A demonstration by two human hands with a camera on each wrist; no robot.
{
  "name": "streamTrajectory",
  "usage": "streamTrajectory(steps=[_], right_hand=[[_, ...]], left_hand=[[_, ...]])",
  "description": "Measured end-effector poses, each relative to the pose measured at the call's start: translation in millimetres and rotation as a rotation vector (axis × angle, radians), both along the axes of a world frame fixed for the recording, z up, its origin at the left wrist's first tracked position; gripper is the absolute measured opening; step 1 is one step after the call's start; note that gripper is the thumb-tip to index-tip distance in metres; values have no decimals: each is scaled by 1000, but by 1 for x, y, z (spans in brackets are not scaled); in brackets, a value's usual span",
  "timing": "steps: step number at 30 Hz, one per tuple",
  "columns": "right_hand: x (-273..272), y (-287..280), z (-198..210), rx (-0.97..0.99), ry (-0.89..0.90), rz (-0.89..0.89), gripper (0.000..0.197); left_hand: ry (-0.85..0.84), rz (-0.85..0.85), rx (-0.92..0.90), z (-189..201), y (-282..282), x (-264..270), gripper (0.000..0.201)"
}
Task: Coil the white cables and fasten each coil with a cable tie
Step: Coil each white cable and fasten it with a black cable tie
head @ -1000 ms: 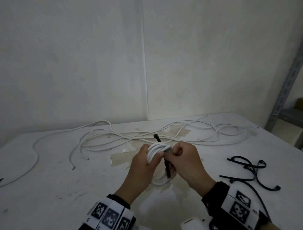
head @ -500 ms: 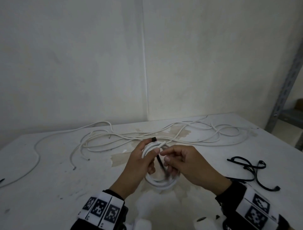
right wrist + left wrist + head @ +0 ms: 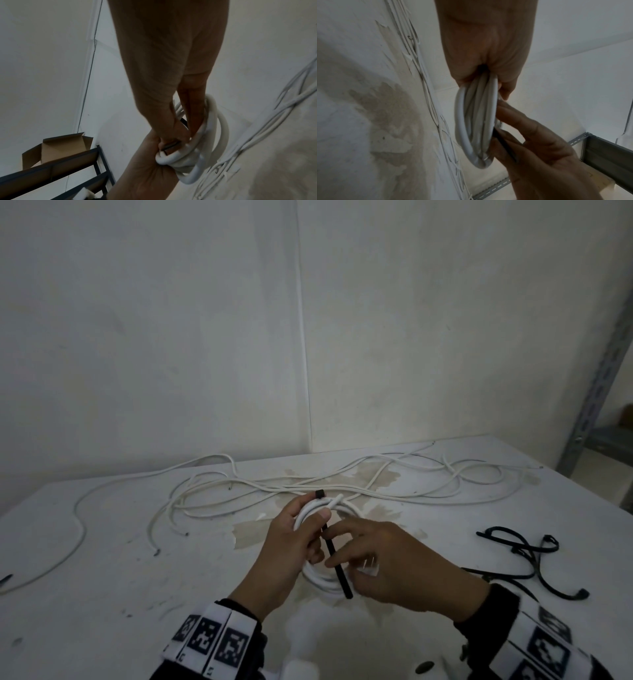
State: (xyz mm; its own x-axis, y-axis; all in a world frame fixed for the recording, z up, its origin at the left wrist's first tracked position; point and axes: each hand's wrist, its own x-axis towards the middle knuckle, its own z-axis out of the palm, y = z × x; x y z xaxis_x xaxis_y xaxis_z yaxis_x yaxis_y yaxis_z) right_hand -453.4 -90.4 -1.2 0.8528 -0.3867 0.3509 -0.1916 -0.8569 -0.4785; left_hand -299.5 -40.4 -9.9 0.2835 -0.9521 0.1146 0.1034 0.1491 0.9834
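Note:
My left hand [image 3: 308, 530] grips the top of a small coil of white cable [image 3: 322, 583], held upright just above the table [image 3: 102, 559]. A black cable tie [image 3: 339, 568] runs from its square head [image 3: 319, 494] at the coil's top down across the loops to a free tail. My right hand [image 3: 346, 549] pinches the tie's strap low on the coil, the index finger stretched out. The left wrist view shows the coil [image 3: 471, 121] hanging from my left hand [image 3: 488, 75]. The right wrist view shows the coil [image 3: 211, 148] beside my right hand's fingers [image 3: 180, 121].
Long loose white cables [image 3: 376, 484] sprawl across the back of the table. A heap of black cable ties [image 3: 524, 553] lies at the right. A metal shelf upright [image 3: 596, 392] stands beyond the right edge, and a cardboard box [image 3: 60, 146] sits on shelving.
My right hand has slid from the coil's top down along the tie strap. The left hand has kept its grip while the coil turned more upright.

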Motion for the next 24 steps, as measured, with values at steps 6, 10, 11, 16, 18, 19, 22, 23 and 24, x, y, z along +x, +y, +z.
streamTrajectory(steps=[6,10,11,16,18,19,22,23,24], right_hand=[[-2,4,-4,62,-35,57,23],[-1,5,-7,293,-274,-53,19],[-1,5,-6,382,-356,-94,20],[12,10,5,725,-696,-182,21],[16,13,7,696,-684,-173,23],[17,14,8,679,-670,-169,26],[16,13,9,679,-620,-193,27],[16,13,9,698,-609,-212,22],[16,13,10,720,-605,-234,17]], left_hand=[[33,26,9,1,0,1,23],[92,31,16,3,-1,2,21],[112,31,17,4,-1,2,20],[115,-9,11,3,1,-8,20],[139,-11,6,3,2,-12,18],[163,-6,6,4,2,-12,17],[196,5,7,6,1,-11,17],[188,6,9,5,1,-10,17],[178,8,12,4,2,-11,17]])
